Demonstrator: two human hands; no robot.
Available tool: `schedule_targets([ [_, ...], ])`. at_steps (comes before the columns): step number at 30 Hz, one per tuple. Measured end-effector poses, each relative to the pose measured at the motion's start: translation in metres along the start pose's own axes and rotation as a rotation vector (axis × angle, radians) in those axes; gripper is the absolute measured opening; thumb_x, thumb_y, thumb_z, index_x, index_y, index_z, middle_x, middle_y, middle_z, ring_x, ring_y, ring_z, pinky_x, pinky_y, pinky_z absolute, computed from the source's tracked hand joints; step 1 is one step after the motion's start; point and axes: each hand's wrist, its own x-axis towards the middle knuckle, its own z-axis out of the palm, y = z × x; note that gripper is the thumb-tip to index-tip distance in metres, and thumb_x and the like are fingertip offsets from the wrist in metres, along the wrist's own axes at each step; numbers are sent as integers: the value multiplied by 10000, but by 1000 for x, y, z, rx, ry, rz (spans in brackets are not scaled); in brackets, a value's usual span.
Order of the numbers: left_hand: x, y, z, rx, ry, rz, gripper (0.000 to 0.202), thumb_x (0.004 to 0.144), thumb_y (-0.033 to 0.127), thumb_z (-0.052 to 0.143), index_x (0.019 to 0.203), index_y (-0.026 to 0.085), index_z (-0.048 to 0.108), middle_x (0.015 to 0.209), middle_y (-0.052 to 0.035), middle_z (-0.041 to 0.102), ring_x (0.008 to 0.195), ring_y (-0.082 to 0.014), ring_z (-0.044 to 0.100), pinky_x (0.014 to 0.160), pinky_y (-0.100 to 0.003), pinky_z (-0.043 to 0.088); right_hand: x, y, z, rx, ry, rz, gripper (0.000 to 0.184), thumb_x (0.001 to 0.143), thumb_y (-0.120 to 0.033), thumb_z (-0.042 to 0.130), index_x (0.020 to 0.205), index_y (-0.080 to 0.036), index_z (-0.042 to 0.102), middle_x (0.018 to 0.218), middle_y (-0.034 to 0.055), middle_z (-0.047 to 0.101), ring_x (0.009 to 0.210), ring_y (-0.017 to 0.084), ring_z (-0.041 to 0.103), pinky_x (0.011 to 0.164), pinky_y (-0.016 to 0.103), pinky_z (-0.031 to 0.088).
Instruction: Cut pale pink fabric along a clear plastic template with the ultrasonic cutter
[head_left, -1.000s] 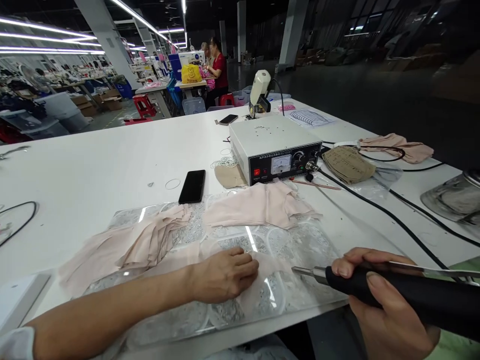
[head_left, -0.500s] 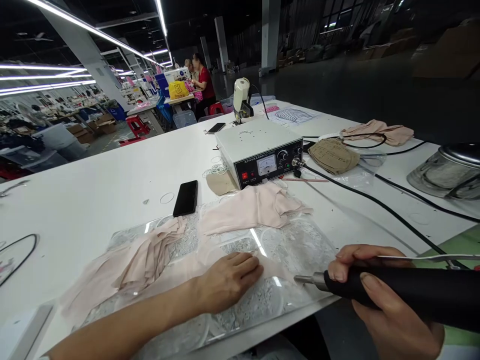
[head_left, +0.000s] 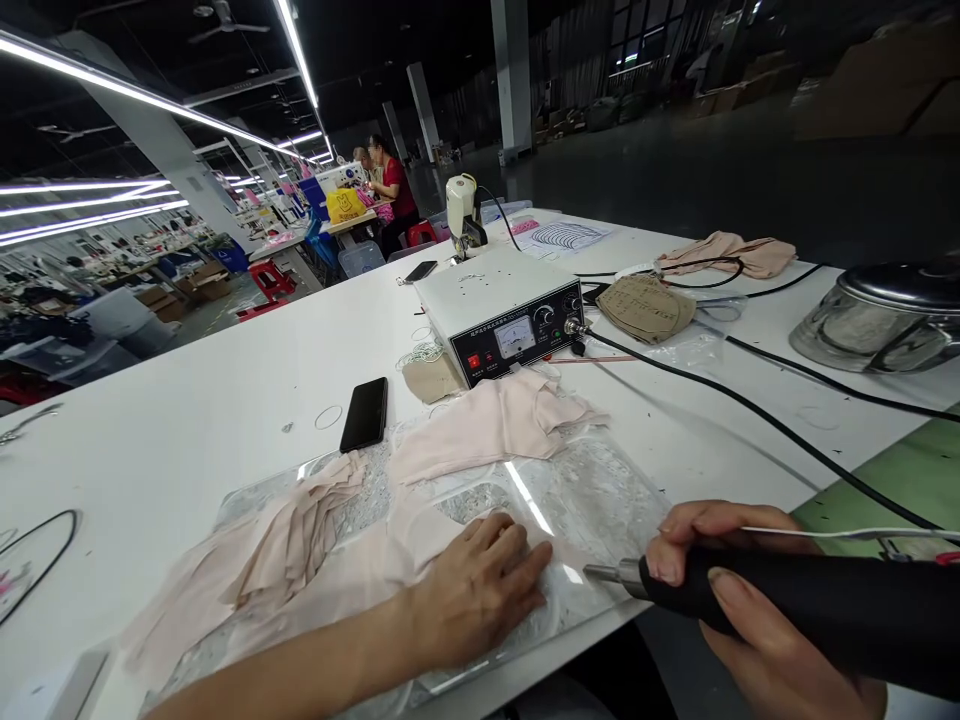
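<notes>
My left hand (head_left: 476, 590) lies flat, fingers together, pressing a pale pink fabric piece (head_left: 382, 560) onto a clear plastic sheet (head_left: 600, 490) at the table's near edge. My right hand (head_left: 720, 600) is wrapped round a black handheld tool (head_left: 810, 610) whose metal tip (head_left: 604, 573) points left, just right of my left fingers. A black cable (head_left: 750, 415) runs from the tool's side to a white control box (head_left: 502, 310) with a dial meter.
Two stacks of pink fabric pieces (head_left: 300, 520) (head_left: 499, 420) lie on the sheet. A black phone (head_left: 364, 414) lies beside them. A tan pattern piece (head_left: 649, 305), a metal-lidded glass pot (head_left: 885, 320) and more cables sit right. People work at far tables (head_left: 390, 185).
My left hand slid a little toward me and to the right over the fabric. The tool and right hand stayed close to the same place; the view tilted and shifted.
</notes>
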Motion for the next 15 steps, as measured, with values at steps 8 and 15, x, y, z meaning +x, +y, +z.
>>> schedule_targets([
  [8,-5,3,-1,-31,17,-27,330,998,299,480,1238,80,535,1008,-127,601,1055,-277,559,863,-439,558,-1,4,-8,-58,-27,-4,75,879,-304,607,916,-250,570,766,19,612,581,145,630,578,295,568],
  [15,-7,4,-1,-27,26,-34,351,1007,321,448,1224,63,546,1182,-143,598,1106,-310,549,922,-466,538,-7,8,-10,-3,20,108,78,872,-303,600,926,-272,554,775,20,589,605,161,615,587,325,558],
])
